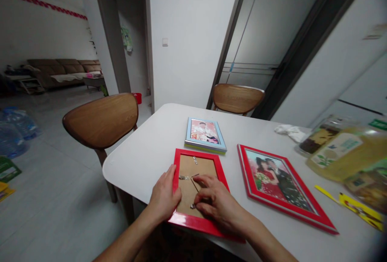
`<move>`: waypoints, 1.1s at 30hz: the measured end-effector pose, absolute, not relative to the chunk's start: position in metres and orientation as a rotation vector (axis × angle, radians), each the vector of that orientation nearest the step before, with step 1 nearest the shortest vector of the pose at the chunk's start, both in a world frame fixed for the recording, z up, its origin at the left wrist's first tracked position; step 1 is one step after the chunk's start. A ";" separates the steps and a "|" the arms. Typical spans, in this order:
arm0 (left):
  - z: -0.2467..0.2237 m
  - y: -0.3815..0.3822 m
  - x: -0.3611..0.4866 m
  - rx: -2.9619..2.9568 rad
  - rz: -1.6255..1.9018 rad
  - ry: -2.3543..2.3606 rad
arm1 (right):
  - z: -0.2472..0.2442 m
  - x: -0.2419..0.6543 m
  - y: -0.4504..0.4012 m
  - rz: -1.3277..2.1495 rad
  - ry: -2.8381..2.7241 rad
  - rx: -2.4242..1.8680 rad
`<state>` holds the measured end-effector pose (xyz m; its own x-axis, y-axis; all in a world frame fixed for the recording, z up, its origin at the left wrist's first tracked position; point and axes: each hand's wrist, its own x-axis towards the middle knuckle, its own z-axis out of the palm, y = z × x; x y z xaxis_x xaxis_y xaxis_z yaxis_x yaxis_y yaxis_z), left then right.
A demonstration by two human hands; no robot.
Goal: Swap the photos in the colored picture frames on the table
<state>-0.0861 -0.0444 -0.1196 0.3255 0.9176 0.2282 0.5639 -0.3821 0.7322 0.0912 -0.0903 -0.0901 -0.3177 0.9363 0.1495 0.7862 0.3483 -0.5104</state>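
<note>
A red picture frame (222, 171) lies back side up at the near edge of the white table, its brown backing board (187, 189) showing several small metal clips. My left hand (165, 193) grips the frame's left side, thumb on top and fingers closed along the edge. Over the backing, my right hand (214, 201) has bent fingers, with fingertips at the lower metal clip (192, 206) and near the thin dark stand piece. Whether the right fingers pinch anything is hidden.
Beyond it lies a blue frame (205, 132) with a photo. To the right are a larger red photo frame (279, 179), a yellow tool (359, 209), an oil bottle (341, 151), a jar (320, 135) and white tissue (290, 132). Wooden chairs (104, 119) stand around the table (136, 161).
</note>
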 end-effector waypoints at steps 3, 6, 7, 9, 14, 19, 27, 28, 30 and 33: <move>-0.119 -0.044 -0.086 2.079 0.847 1.307 | -0.087 0.093 -0.075 0.474 -2.126 -1.540; -0.119 -0.044 -0.086 2.106 0.828 1.323 | -0.086 0.096 -0.050 0.294 -2.039 -1.714; -0.119 -0.044 -0.086 2.115 0.817 1.327 | -0.088 0.097 -0.041 0.221 -2.030 -1.781; -0.118 -0.044 -0.085 2.131 0.789 1.326 | -0.093 0.097 -0.025 0.118 -2.024 -1.882; -0.118 -0.043 -0.082 2.130 0.783 1.310 | -0.107 0.092 -0.010 0.004 -1.978 -1.945; -0.120 -0.041 -0.080 2.135 0.790 1.315 | -0.098 0.094 -0.028 0.015 -1.979 -1.900; -0.115 -0.041 -0.075 2.188 0.730 1.351 | -0.090 0.098 -0.091 0.259 -1.983 -1.998; -0.113 -0.041 -0.075 2.188 0.718 1.363 | -0.091 0.097 -0.092 0.260 -1.962 -2.001; -0.111 -0.041 -0.074 2.184 0.703 1.377 | -0.092 0.096 -0.092 0.271 -1.929 -1.990; -0.110 -0.042 -0.075 2.181 0.703 1.368 | -0.086 0.098 -0.087 0.290 -1.917 -1.980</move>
